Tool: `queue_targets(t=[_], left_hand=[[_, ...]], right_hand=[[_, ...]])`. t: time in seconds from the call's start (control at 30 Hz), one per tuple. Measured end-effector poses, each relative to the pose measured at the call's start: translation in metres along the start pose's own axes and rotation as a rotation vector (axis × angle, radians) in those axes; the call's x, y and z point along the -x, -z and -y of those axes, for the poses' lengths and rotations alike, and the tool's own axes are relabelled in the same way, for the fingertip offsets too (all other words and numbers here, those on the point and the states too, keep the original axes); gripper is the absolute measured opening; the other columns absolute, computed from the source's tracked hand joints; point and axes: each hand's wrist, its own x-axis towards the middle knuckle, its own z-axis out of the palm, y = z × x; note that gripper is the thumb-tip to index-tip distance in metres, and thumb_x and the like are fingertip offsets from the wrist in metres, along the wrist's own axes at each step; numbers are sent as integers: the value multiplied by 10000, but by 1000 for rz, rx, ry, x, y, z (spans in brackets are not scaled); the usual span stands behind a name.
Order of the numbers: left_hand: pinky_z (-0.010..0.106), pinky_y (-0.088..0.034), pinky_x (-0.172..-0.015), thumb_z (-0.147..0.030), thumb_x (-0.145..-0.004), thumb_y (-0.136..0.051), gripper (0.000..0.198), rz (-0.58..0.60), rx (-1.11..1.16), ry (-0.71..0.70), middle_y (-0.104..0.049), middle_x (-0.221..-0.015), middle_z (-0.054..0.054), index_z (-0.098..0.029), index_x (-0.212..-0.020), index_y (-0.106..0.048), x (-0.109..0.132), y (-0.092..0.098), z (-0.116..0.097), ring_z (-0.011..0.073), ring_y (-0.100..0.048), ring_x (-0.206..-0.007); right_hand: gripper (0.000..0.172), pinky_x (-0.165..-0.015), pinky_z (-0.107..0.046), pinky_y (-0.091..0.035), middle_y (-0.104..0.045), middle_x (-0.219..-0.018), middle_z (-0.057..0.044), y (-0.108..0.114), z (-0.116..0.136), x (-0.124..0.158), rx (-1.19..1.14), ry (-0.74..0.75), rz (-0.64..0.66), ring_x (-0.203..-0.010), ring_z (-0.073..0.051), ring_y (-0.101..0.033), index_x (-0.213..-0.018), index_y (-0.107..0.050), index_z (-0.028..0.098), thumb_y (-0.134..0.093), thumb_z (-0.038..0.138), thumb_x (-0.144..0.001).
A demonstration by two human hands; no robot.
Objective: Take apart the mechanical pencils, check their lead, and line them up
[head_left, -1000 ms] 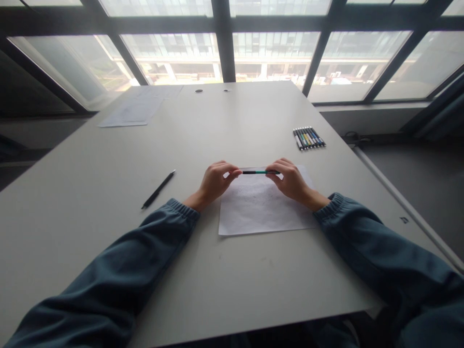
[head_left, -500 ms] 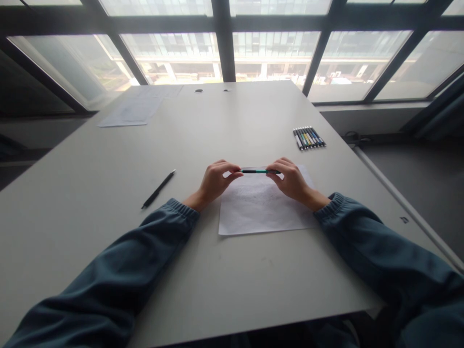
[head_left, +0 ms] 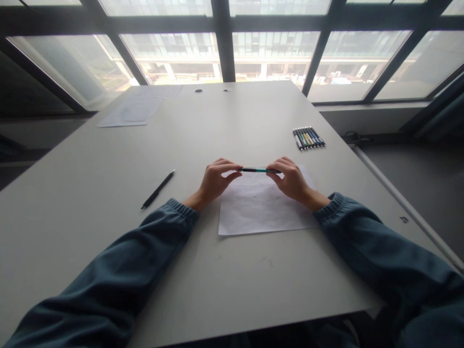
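A black and green pen (head_left: 255, 170) is held level over the far part of a white sheet of paper (head_left: 261, 212). My left hand (head_left: 219, 180) pinches its left end between thumb and fingers. The right end is gripped by my right hand (head_left: 289, 179). To the left of my left hand, a black pen (head_left: 158, 189) lies slanted on the white table (head_left: 203, 285). Beyond my right hand, several pens (head_left: 309, 138) lie side by side in a row.
White papers (head_left: 126, 110) lie at the table's far left. Two small round fittings (head_left: 198, 91) show near the far edge. Windows with dark frames (head_left: 224, 43) stand behind the table. A pale rail (head_left: 406, 208) runs along the floor at the right.
The held pen and the fingers of my left hand have risen very slightly. Both hands keep hold of the pen, and the rest looks unchanged.
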Motion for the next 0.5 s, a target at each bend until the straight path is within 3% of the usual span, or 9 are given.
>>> queue_targets(t=[0.2,0.5], left_hand=[[328,-555,-762,-339,-908,-714,182,-18,7,6,-774,-918,65,-220,-1021,-792,2,-2,3,177,-682,-817],[327,-557,-745,-442,-921,-679,258,38,-4,35,-771,-880,72,-217,-968,-796,2,-2,2,187,-687,-808]], right_hand=[[72,-841,-414,-491,-697,-880,-66,1,0,0,-9,15,-13,-880,-250,-592,-925,-698,225,-627,228,-937],[109,-856,-426,-501,-703,-917,-74,1,-2,1,-16,32,-14,-917,-256,-595,-954,-710,237,-603,256,-957]])
